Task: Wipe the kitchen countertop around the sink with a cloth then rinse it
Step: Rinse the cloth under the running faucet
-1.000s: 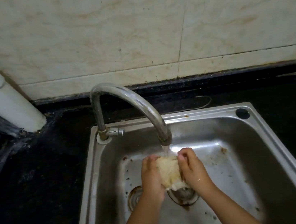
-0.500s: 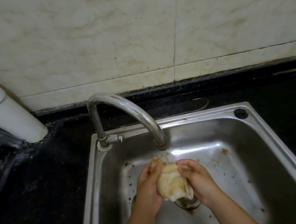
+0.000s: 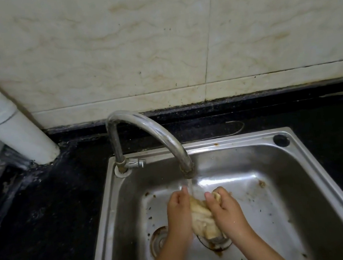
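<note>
Rinsing now: my left hand (image 3: 178, 213) and right hand (image 3: 224, 208) both have fingers curled round the bunched cloth (image 3: 202, 218), squeezing it between them just above the drain (image 3: 216, 243) in the sink (image 3: 302, 169). Water from the faucet (image 3: 160, 137) falls at the cloth's top edge. I'd judge it best to knead, turn fresh folds under the stream, then wring firmly.

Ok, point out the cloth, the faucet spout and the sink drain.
cloth (image 3: 201, 217): head view, on the bunched middle between the two hands.
faucet spout (image 3: 163, 137): head view, on the top of the curved pipe.
sink drain (image 3: 217, 242): head view, on the metal ring showing below the cloth.
</note>
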`<state>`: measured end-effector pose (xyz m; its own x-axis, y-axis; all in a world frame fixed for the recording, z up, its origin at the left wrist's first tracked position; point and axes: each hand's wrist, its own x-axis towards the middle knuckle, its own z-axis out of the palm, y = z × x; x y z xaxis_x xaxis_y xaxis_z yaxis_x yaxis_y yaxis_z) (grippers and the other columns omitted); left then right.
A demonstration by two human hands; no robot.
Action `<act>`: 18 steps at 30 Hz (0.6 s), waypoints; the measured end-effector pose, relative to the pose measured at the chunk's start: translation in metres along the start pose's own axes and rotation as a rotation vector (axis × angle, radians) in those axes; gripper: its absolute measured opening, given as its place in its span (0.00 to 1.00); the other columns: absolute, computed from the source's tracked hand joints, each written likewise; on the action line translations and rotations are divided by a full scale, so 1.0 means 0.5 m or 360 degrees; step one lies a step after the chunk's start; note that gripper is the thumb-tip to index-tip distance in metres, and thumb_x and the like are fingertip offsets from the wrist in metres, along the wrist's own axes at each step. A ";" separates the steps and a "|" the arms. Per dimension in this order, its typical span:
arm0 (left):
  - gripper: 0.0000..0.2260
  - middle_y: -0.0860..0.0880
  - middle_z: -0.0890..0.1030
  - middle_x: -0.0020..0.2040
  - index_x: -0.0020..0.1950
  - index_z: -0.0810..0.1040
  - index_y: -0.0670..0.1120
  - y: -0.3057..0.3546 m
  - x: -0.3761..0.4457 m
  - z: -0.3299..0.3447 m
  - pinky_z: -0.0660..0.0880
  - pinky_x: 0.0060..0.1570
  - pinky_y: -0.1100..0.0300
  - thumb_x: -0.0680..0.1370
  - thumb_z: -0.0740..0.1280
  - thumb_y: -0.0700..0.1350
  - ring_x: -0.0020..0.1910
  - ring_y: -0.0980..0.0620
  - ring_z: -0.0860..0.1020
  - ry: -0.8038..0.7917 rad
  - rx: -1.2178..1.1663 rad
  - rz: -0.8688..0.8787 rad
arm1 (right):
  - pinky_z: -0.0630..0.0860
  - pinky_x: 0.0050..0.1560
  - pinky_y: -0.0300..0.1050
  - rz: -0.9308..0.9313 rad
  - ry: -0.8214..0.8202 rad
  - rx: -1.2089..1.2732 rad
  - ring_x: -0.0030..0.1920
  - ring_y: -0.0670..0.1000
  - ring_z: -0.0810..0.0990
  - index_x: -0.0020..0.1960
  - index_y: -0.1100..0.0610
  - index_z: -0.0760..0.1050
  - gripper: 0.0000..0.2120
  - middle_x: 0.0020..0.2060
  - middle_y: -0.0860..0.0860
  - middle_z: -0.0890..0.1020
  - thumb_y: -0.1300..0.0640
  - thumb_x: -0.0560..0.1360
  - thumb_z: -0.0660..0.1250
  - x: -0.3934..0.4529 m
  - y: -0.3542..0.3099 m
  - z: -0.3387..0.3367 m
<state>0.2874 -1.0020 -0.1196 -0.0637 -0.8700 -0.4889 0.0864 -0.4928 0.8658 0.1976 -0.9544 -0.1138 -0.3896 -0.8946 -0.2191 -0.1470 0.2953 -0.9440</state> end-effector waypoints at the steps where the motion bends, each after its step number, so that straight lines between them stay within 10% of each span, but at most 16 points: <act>1: 0.14 0.45 0.75 0.33 0.37 0.72 0.44 0.002 0.002 0.003 0.72 0.39 0.54 0.80 0.58 0.48 0.35 0.47 0.75 0.0030 0.0060 0.0042 | 0.66 0.31 0.31 -0.0102 0.0036 -0.0151 0.28 0.43 0.68 0.34 0.54 0.62 0.15 0.28 0.47 0.68 0.51 0.78 0.58 -0.003 -0.003 0.001; 7: 0.20 0.51 0.70 0.23 0.30 0.66 0.45 0.009 -0.004 0.042 0.69 0.30 0.63 0.81 0.54 0.49 0.25 0.54 0.72 -0.0096 -0.0055 -0.0136 | 0.67 0.29 0.31 -0.0430 -0.0027 -0.0337 0.29 0.41 0.74 0.36 0.48 0.59 0.17 0.28 0.43 0.69 0.40 0.76 0.43 -0.006 -0.023 0.030; 12: 0.18 0.43 0.81 0.36 0.37 0.77 0.43 0.011 -0.023 0.052 0.75 0.45 0.55 0.80 0.55 0.48 0.42 0.46 0.80 -0.0176 -0.0031 -0.0137 | 0.62 0.28 0.33 -0.0229 0.0075 -0.0633 0.30 0.42 0.66 0.33 0.50 0.56 0.17 0.29 0.47 0.67 0.56 0.81 0.50 0.074 -0.014 0.013; 18: 0.19 0.48 0.75 0.26 0.30 0.70 0.43 0.029 0.012 0.001 0.70 0.32 0.61 0.81 0.55 0.41 0.30 0.51 0.73 -0.0023 0.0115 0.0021 | 0.67 0.31 0.27 -0.0356 -0.0195 -0.0504 0.30 0.39 0.70 0.40 0.46 0.60 0.13 0.30 0.42 0.68 0.58 0.81 0.51 0.025 -0.051 0.061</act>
<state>0.2880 -1.0145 -0.1101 -0.0777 -0.8760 -0.4761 0.0156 -0.4785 0.8779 0.2244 -0.9833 -0.1003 -0.2079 -0.9761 -0.0628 -0.4961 0.1606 -0.8533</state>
